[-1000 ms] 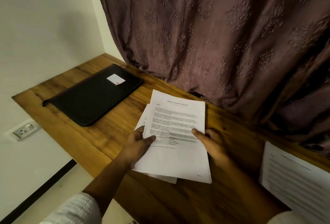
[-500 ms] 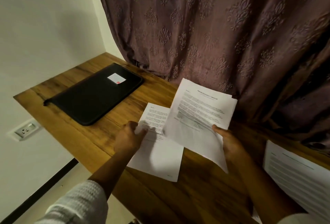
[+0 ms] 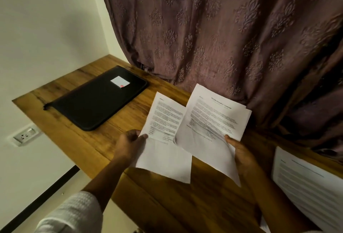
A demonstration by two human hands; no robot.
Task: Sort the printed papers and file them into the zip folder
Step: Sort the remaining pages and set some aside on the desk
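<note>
My left hand (image 3: 130, 144) pinches the left edge of a printed sheet (image 3: 163, 151), held above the wooden desk (image 3: 89, 139). My right hand (image 3: 239, 152) grips the lower right edge of a second printed paper (image 3: 213, 123), headed with a title; it is lifted and overlaps the first sheet's right side. It looks like more than one sheet at its top right corner. The black zip folder (image 3: 96, 100) lies shut and flat at the desk's far left, with a small white label (image 3: 119, 81) on its cover.
Another printed paper (image 3: 306, 182) lies at the desk's right edge. A patterned brown curtain (image 3: 222, 28) hangs behind the desk. A wall socket (image 3: 25, 136) sits below the desk's left end, on a white wall.
The stack that both hands held down on the desk has been split: my right hand lifted the top paper to the right, and my left hand raised the lower sheet off the desk.
</note>
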